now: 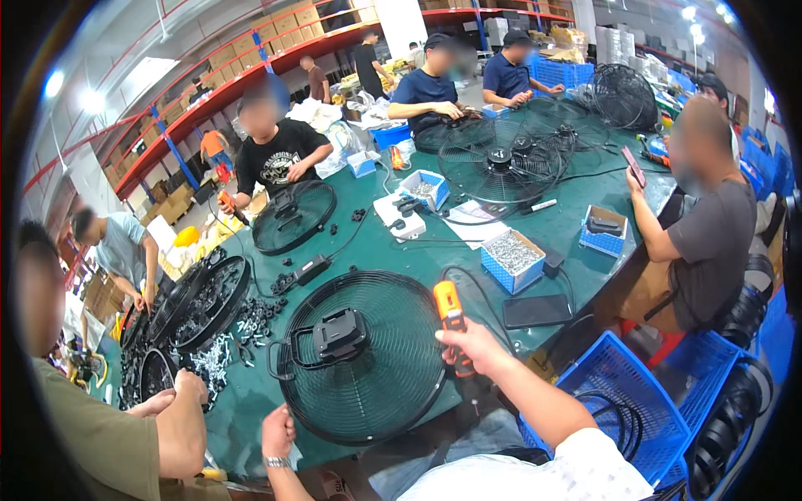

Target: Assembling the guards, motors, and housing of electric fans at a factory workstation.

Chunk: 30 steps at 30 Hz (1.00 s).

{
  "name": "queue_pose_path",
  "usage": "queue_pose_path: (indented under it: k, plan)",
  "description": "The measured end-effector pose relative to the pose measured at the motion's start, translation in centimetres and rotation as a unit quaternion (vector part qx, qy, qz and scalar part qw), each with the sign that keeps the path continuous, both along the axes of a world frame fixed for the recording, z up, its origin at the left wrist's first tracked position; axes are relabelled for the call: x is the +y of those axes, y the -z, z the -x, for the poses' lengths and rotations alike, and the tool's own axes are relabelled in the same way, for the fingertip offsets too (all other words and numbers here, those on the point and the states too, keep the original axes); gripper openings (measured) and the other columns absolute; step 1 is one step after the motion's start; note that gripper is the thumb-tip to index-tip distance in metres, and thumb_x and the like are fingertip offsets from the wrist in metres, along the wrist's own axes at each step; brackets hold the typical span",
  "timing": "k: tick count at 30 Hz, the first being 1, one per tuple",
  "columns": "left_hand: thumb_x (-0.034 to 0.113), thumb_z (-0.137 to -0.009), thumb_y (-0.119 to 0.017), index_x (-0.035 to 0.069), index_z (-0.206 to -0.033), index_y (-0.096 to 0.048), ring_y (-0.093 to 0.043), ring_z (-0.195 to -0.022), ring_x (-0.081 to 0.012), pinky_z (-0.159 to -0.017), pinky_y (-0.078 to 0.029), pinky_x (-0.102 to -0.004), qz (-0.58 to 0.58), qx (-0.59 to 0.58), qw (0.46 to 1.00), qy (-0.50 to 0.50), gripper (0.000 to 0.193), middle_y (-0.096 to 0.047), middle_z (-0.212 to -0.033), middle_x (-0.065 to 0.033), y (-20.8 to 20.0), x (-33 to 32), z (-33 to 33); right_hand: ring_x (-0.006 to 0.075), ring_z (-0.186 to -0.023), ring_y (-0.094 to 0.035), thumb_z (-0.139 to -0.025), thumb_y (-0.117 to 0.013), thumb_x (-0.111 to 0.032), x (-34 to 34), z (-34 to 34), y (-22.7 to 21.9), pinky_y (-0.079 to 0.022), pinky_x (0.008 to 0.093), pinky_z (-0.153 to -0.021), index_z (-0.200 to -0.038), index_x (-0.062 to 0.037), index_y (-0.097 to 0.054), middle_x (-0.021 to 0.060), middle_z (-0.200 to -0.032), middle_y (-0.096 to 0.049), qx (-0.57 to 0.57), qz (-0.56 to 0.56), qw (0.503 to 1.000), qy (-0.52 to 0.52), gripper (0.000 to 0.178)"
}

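A round black wire fan guard lies on the green table in front of me, with a black plastic housing and curved handle at its middle. At its right edge, my right hand is closed round an orange and black electric screwdriver, held upright. My left hand, a metal watch at its wrist, is closed beside the guard's near left rim. Whatever its curled fingers hold, if anything, is hidden.
Blue boxes of screws, a black phone and a white power strip lie beyond. Loose screws and black parts are heaped left. Co-workers surround the table. Blue crates stand right. Cables cross the tabletop.
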<state>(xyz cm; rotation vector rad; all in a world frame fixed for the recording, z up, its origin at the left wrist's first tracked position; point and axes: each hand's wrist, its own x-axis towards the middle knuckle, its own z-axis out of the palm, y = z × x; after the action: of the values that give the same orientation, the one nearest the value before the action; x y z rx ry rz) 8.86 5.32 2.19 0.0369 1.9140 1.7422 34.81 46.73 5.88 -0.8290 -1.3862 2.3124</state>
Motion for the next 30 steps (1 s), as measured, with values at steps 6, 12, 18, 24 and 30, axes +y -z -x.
queue_pose_path:
  k: [6,12,18,24,30]
  plan:
    - [0.014,-0.101,-0.046,0.000,-0.136,-0.050,-0.038,-0.045,-0.0060,-0.037,-0.029,-0.0195,-0.076,-0.015,0.995,-0.068,0.038,-0.047,-0.064,0.0020,-0.5,-1.0,-4.6,0.0172,-0.063,-0.064,-0.083,-0.077,-0.018,0.9,-0.1,-0.7,-0.053,0.0315,-0.054,-0.105,-0.0072,-0.052,0.0046,-0.086,-0.058,0.031,0.023,0.998,0.048,0.035]
    - [0.014,-0.101,-0.046,0.004,-0.144,-0.041,-0.033,-0.045,-0.0051,-0.037,-0.025,-0.0190,-0.063,-0.032,0.996,-0.052,0.044,-0.044,-0.063,0.0032,-0.6,-0.8,1.8,0.0172,-0.063,-0.065,-0.082,-0.078,-0.015,-2.6,-3.4,0.0,-0.054,0.0323,-0.057,-0.106,-0.0055,-0.053,0.0041,-0.082,-0.059,-0.019,0.035,0.999,0.005,0.036]
    - [0.014,-0.101,-0.045,0.006,-0.127,-0.048,-0.034,-0.045,-0.0061,-0.037,-0.026,-0.0192,-0.055,-0.114,0.991,0.049,0.027,-0.041,-0.062,0.0041,0.8,0.7,5.1,0.0153,-0.064,-0.064,-0.082,-0.080,-0.017,-3.9,-3.2,0.7,-0.053,0.0312,-0.059,-0.107,-0.0053,-0.053,0.0031,-0.081,-0.058,0.004,-0.005,1.000,-0.003,0.038]
    - [0.014,-0.100,-0.047,0.006,-0.132,-0.046,-0.035,-0.046,-0.0060,-0.039,-0.027,-0.0188,-0.029,-0.091,0.995,0.032,0.032,-0.043,-0.063,0.0036,0.5,-0.3,0.4,0.0171,-0.064,-0.064,-0.082,-0.079,-0.017,-0.5,0.5,0.5,-0.055,0.0325,-0.057,-0.103,-0.0079,-0.053,0.0045,-0.082,-0.058,0.026,0.023,0.999,0.017,0.035]
    - [0.012,-0.100,-0.047,0.002,-0.132,-0.048,-0.039,-0.046,-0.0052,-0.038,-0.030,-0.0187,-0.089,-0.062,0.994,0.004,0.033,-0.045,-0.064,0.0028,1.5,0.0,-4.8,0.0197,-0.068,-0.065,-0.081,-0.079,-0.022,2.9,3.1,1.5,-0.057,0.0331,-0.060,-0.116,-0.0073,-0.052,0.0061,-0.087,-0.057,0.052,0.068,0.996,0.001,0.046]
